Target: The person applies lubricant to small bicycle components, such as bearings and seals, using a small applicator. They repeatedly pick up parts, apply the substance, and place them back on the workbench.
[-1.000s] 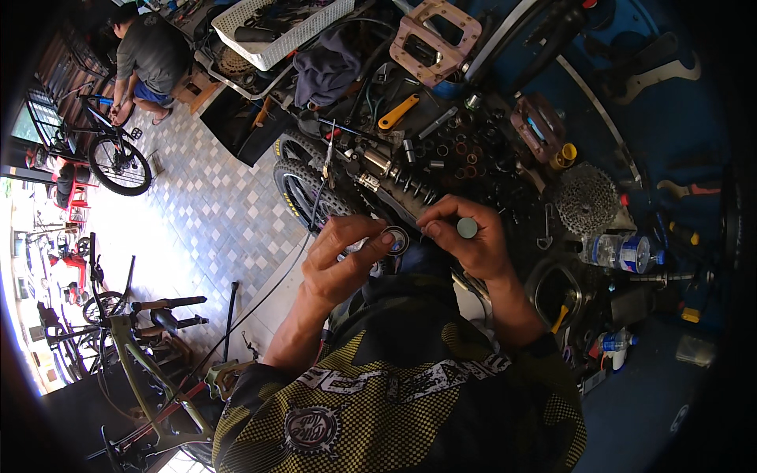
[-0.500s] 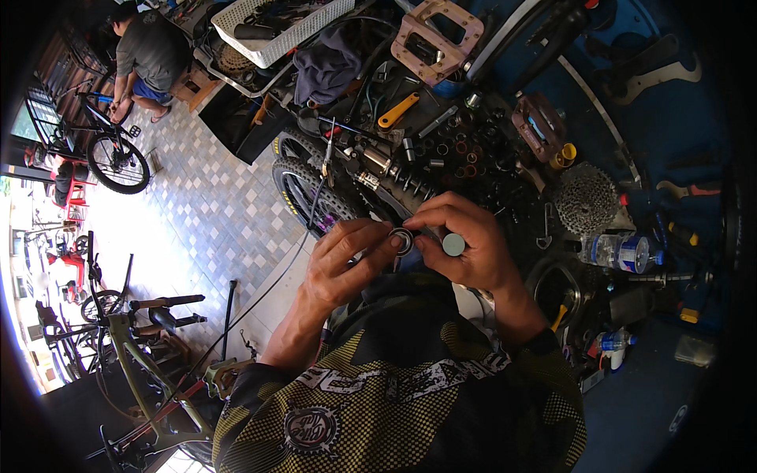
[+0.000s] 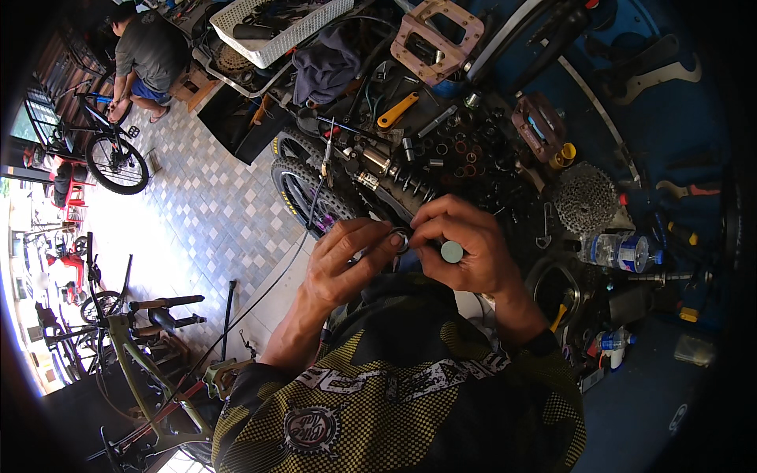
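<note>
both hands [image 3: 410, 252] pinching small ring [image 3: 400, 239]

A bright metal ring [image 3: 400, 239] and a smooth matt grey cap [image 3: 452, 251] are seen. The cassette [image 3: 585, 199] is dull metal, the tyre [image 3: 303, 185] rough knobbed rubber, the bottle [image 3: 619, 252] clear glossy plastic, the basket [image 3: 276, 39] white plastic.

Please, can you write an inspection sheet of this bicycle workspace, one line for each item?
Surface: blue bench, crowded.
Job's things: small metal ring pinched between both hands; grey round part in right hand.
Clutter: cassette, pedals, water bottle, white basket.
Grippers: left hand and right hand closed on the ring.
Cables: thin cable over the tiled floor.
Surroundings: another person beside a bicycle.
</note>
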Demonstrator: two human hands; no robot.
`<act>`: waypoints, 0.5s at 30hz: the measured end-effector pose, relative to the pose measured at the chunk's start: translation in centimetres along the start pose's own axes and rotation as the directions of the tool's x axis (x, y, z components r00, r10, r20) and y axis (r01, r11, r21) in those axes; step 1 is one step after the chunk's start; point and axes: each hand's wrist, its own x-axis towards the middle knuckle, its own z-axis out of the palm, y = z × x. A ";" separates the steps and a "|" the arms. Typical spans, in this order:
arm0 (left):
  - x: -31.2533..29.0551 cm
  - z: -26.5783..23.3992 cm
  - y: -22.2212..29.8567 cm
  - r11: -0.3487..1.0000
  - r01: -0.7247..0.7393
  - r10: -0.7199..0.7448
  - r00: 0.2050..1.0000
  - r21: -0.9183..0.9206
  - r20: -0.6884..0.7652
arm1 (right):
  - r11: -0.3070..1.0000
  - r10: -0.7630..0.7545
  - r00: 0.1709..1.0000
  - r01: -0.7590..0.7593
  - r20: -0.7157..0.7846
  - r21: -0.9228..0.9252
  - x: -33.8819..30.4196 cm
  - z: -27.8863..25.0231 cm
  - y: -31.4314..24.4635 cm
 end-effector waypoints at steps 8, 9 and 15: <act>-0.2 0.0 0.3 0.999 0.027 -0.026 0.999 0.021 -0.027 | 0.840 0.321 0.945 -0.316 0.065 0.441 -0.3 0.4 -0.1; -0.3 0.1 0.4 0.999 0.034 -0.033 0.999 0.018 -0.035 | 0.847 0.311 0.949 -0.301 0.051 0.439 -0.3 0.5 0.0; 0.1 0.9 1.4 0.969 0.203 -0.217 0.972 -0.141 -0.094 | 0.881 0.286 0.958 -0.253 -0.023 0.401 -0.5 1.4 0.4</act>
